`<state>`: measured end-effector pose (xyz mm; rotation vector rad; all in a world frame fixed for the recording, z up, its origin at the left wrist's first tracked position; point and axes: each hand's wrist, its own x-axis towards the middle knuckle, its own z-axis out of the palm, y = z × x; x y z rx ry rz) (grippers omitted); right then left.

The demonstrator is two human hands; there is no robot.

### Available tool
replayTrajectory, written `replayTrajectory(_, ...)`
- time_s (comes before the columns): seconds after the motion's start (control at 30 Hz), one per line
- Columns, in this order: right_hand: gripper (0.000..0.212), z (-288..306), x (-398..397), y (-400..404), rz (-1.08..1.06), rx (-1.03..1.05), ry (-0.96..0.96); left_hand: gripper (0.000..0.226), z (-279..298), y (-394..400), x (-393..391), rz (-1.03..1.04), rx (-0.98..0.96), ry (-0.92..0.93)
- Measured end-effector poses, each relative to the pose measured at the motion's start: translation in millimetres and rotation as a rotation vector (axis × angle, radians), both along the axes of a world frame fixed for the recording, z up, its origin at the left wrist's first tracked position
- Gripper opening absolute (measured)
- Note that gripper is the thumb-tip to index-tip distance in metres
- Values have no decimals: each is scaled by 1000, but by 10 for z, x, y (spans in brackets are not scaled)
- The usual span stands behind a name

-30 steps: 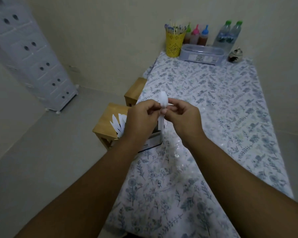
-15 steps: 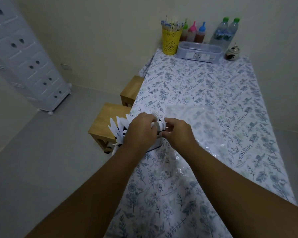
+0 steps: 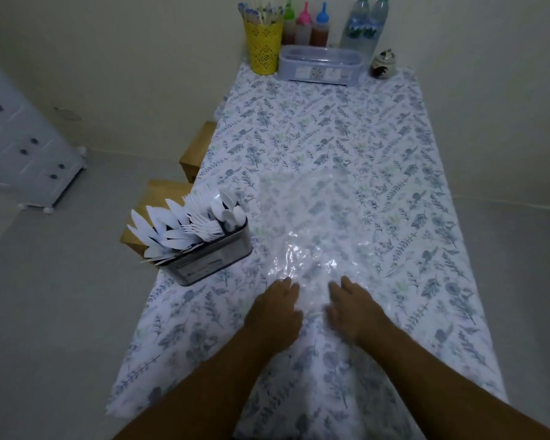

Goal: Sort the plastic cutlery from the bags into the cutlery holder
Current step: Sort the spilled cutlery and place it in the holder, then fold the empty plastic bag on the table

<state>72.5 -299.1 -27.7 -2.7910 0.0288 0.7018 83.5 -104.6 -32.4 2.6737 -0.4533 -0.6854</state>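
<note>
Resting flat and released, both hands [image 3: 315, 312] touch a clear bag [image 3: 302, 223] on the floral tablecloth [image 3: 394, 154].

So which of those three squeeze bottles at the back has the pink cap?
The middle squeeze bottle, standing between the green-capped bottle, which is beside the yellow lattice cup, and the blue-capped bottle, which is nearest the clear water bottles.

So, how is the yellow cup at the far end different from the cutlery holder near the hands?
The yellow cup is tall, round and lacy with holes; the cutlery holder is low, boxy and has solid grey walls. The cup holds thin sticks; the holder holds white plastic knives, forks and spoons. The cup stands by the far wall, the holder at the table's left edge. Both stand upright, with their contents poking out.
</note>
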Motion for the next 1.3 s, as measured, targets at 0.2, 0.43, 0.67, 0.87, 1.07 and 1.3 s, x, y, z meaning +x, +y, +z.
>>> replayTrajectory(0.2,62,117,-1080,-131,-39,221,120,48,48,211,-796,-232,97,-127)
replayTrajectory(0.43,55,325,-534,-471,-1023,901,120,44,422,-109,-219,754,-403,146)
replayTrajectory(0.67,32,130,-339,-618,-1240,1094,333,34,98,-38,181,1107,-835,794)
replayTrajectory(0.87,60,40,-539,-734,-1261,1318,171,57,88,173,32,1146,-1024,807)
replayTrajectory(1.07,74,26,-720,-909,-836,1203,208,17,120,444,-174,707,-741,513)
replayTrajectory(1.3,98,-114,-789,-572,-658,448,24,41,70,203,-461,387,-38,-237)
